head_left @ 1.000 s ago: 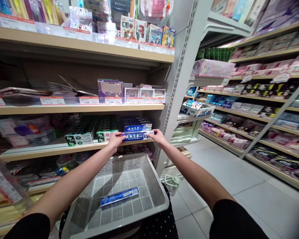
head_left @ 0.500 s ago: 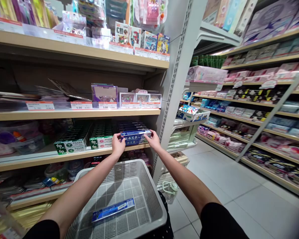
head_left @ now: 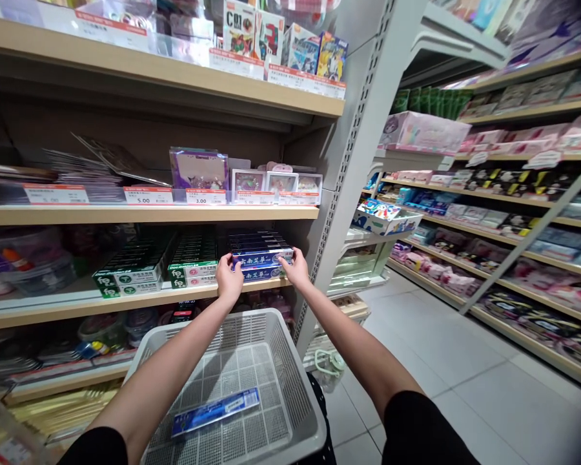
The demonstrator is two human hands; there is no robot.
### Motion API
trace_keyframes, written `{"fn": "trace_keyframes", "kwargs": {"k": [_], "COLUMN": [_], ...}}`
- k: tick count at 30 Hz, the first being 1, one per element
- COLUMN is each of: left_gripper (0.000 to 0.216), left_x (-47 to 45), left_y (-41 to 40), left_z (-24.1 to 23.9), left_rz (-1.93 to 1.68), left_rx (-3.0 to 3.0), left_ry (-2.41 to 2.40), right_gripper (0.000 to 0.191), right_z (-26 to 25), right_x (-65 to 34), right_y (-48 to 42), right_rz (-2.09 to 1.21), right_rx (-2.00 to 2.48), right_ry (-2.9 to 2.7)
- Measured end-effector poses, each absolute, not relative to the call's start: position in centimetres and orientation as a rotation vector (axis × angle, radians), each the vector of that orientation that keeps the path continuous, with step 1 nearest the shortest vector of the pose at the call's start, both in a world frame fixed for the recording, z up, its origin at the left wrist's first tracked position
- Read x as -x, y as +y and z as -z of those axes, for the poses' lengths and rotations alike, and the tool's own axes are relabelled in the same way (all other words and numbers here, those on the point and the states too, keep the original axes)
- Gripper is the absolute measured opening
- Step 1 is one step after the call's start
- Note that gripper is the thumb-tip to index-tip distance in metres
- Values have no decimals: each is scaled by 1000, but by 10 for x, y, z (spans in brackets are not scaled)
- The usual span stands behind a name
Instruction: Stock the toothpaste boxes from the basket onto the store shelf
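My left hand [head_left: 230,276] has its thumb and fingers closed on the left end of a blue toothpaste box [head_left: 261,258] on the lower shelf. At the box's other end, my right hand [head_left: 296,267] grips with thumb and fingertips. This box lies level on top of another blue box [head_left: 261,274], at the front of a row of similar blue boxes [head_left: 256,240]. Below my forearms is a grey plastic basket [head_left: 290,387]. Inside it lies a flat blue package [head_left: 216,412] with a barcode label.
Green-and-white boxes [head_left: 138,278] stand in rows left of the blue ones. Above runs a wooden shelf edge [head_left: 150,215] with price tags. A grey perforated post [head_left: 351,155] rises close to my right hand. Tiled floor [head_left: 416,349] and stocked shelves lie to the right.
The toothpaste box between my hands has settled back into line with the box below it, whose front shows more. Both hands remain at its ends. The view has shifted slightly.
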State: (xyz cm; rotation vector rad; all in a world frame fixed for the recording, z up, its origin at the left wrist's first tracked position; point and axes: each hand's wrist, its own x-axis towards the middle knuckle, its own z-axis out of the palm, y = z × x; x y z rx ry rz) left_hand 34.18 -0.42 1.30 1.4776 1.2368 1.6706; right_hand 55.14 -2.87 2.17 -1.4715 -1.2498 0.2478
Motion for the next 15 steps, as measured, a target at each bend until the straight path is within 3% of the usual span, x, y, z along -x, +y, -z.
{"fn": "trace_keyframes", "kwargs": {"k": [15], "left_gripper": [32], "left_x": [-349], "left_y": [3], "left_z": [-14], "left_rz": [-1638], "left_rx": [-1538], "left_ry": [1400], "right_gripper": [55], "right_z": [-16], "right_x": [-554], "right_y": [-6], "right_rz": [-179], "right_rx": [1488], "right_ry": [-1283]}}
